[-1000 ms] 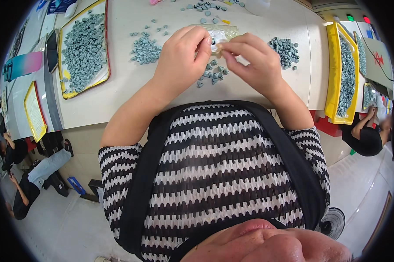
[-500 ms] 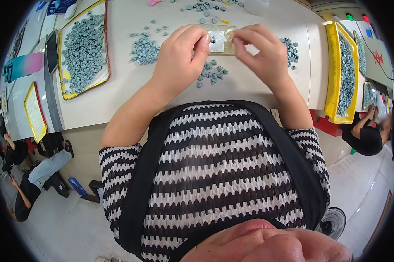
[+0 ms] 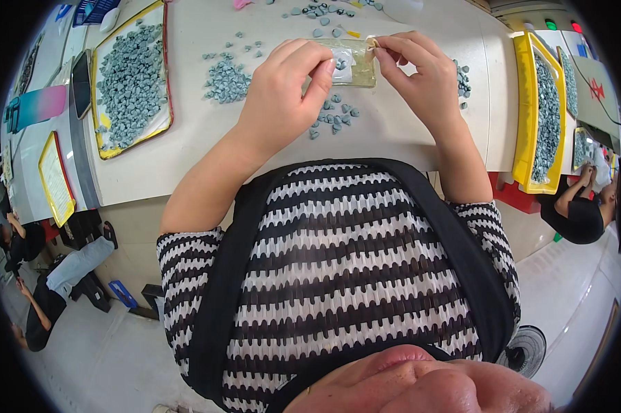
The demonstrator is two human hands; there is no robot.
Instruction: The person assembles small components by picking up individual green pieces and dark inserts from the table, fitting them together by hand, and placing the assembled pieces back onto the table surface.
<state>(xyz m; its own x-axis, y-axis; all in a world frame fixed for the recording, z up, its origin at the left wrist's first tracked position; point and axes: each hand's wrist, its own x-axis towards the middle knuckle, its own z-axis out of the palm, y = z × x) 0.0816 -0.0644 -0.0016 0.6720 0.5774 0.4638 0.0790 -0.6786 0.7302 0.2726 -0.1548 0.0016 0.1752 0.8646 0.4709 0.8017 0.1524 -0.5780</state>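
In front of me a clear yellowish slab lies on the table, with a white square on its left part. My left hand is closed in a pinch over the slab's left side. At its fingertips is a small grey-green stone-like piece, above the white square. My right hand pinches at the slab's upper right corner; a tiny yellowish-brown bit shows there, too small to name. Loose grey-green pieces lie just below the slab, and a larger heap lies left of my left hand.
More pieces lie right of my right hand, others at the back. A yellow-edged tray of pieces stands left, beside a dark phone. At right is a yellow bin. Co-workers sit at both sides.
My right hand has moved right and slightly up, from near the white square to the slab's corner. More of the slab shows. My left hand has barely moved.
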